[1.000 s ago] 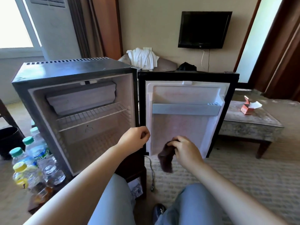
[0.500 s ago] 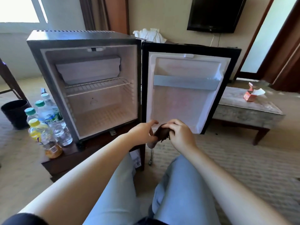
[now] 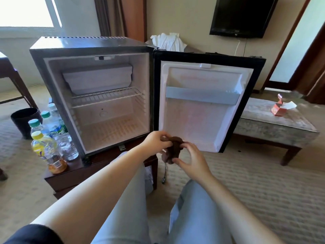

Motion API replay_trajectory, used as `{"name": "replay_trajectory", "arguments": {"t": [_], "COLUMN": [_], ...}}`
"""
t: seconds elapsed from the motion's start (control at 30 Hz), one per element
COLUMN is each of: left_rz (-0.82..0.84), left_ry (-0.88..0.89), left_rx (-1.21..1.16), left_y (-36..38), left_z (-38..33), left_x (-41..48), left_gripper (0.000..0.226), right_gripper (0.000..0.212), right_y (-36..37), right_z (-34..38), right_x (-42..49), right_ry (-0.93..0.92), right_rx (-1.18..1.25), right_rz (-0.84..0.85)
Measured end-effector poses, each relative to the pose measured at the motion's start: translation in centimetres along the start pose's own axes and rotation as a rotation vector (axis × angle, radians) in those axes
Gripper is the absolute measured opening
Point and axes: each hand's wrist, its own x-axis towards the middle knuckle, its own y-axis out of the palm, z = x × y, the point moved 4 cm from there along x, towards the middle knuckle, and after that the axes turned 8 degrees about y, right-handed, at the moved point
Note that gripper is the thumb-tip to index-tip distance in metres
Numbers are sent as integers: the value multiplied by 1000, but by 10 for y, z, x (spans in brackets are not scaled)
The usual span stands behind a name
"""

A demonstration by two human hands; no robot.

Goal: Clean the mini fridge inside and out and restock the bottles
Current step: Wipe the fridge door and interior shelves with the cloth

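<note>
The black mini fridge (image 3: 52, 71) stands on a low wooden stand with its door (image 3: 204, 106) swung wide to the right. Its white inside holds only a wire shelf (image 3: 109, 95) and a freezer box. A small dark brown cloth (image 3: 175, 147) hangs in front of the door's lower edge. My left hand (image 3: 156, 140) pinches the cloth's top, and my right hand (image 3: 190, 159) pinches its lower right side. Several bottles (image 3: 47, 138) with green and yellow caps stand on the stand to the left of the fridge.
A black waste bin (image 3: 24, 120) sits on the carpet at far left, by a dark table leg. A low padded bench (image 3: 274, 124) with a small red box stands right of the door. A power cord (image 3: 164, 173) dangles below the stand. My knees fill the foreground.
My left hand has come over from the fridge's edge and taken the cloth, which both hands now pull apart. The view has shifted back and down.
</note>
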Motion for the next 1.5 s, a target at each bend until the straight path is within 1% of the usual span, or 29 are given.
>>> {"name": "replay_trajectory", "arguments": {"t": [0.07, 0.13, 0.2, 0.23, 0.27, 0.33, 0.4, 0.47, 0.5, 0.57, 0.63, 0.7, 0.77, 0.83, 0.93, 1.07, 1.17, 1.3, 1.43, 1.5], "left_rz": [26, 102, 157, 151, 117, -2, -122, -205, -220, -210, -201, -203, -209, -229, -290, -362, -399, -419, -418, -420], "left_ry": [-35, -80, -94, -89, -83, -68, -40, -8, 6, 23, 38, 68, 99, 121, 179, 226, 233, 236, 226, 230], "left_rx": [-100, -209, -214, -164, -94, 42, 159, 231, 257, 311, 377, 435, 506, 583, 674, 705, 668, 637, 614, 611], "left_y": [3, 7, 6, 2, -5, -21, -35, -42, -43, -39, -32, -24, -19, -15, -9, -1, 0, 3, 4, 6], "left_z": [-1, 2, 9, 15, 22, 36, 46, 54, 56, 63, 73, 84, 94, 106, 118, 116, 115, 116, 116, 116], "left_x": [10, 17, 22, 26, 32, 48, 67, 84, 91, 106, 118, 129, 138, 144, 149, 158, 161, 162, 161, 160], "left_gripper": [15, 16, 18, 19, 20, 22, 24, 24, 25, 33, 43, 46, 43, 36, 31, 27, 28, 31, 34, 35], "right_gripper": [49, 36, 28, 31, 33, 27, 24, 30, 34, 38, 36, 35, 37, 39, 35, 33, 31, 42, 36, 37], "right_y": [5, 5, 5, 6, 7, 7, 6, -1, -8, -20, -22, -9, 9, 24, 45, 72, 92, 124, 128, 127], "right_z": [-3, -6, -13, -17, -22, -31, -28, -18, -10, 5, 10, 6, -2, -6, -6, -32, -67, -109, -114, -109], "right_x": [6, 17, 26, 31, 36, 52, 78, 110, 126, 152, 169, 178, 189, 201, 211, 208, 203, 188, 178, 175], "right_ry": [47, 86, 111, 123, 142, 178, 172, 122, 77, -36, -163, -271, -354, -398, -408, -409, -359, -235, -157, -140], "right_rx": [161, 264, 248, 211, 182, 127, 64, 11, -3, -15, -23, -66, -98, -131, -214, -230, -150, -146, -132, -156], "right_rz": [-57, -123, -154, -155, -152, -172, -246, -390, -479, -640, -786, -847, -830, -820, -823, -754, -647, -484, -398, -361]}}
